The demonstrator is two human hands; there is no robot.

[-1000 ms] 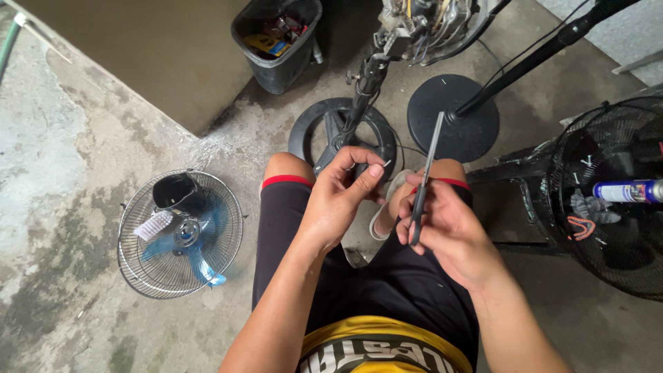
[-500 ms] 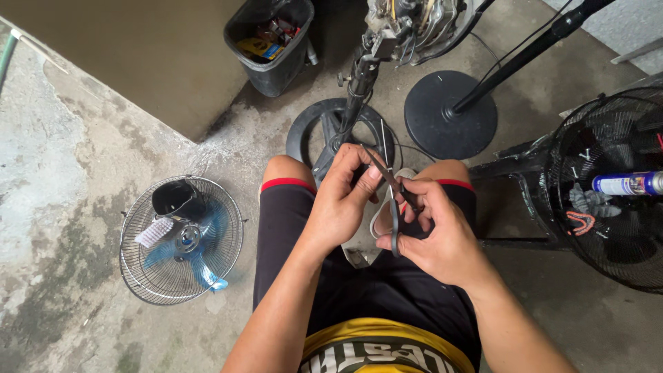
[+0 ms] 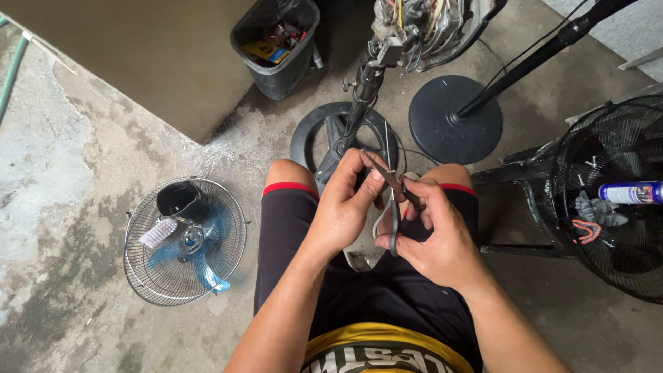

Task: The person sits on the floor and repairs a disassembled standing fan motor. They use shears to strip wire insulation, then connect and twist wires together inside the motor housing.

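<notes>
Both hands meet over the person's lap, touching at the fingertips. The right hand (image 3: 442,238) is clamped on a pair of scissors (image 3: 392,207) with grey handles, whose long axis runs from the lap up and slightly left, blades pointing away from the body. The left hand (image 3: 345,207) is pinched shut at the blade tips on a thin wire (image 3: 387,141) that rises straight toward the fan stand (image 3: 359,97). Left of that stand, well apart, a wire fan guard (image 3: 183,242) with blue blades lies on the concrete floor (image 3: 69,173); a black bin (image 3: 276,45) sits up-left of it.
</notes>
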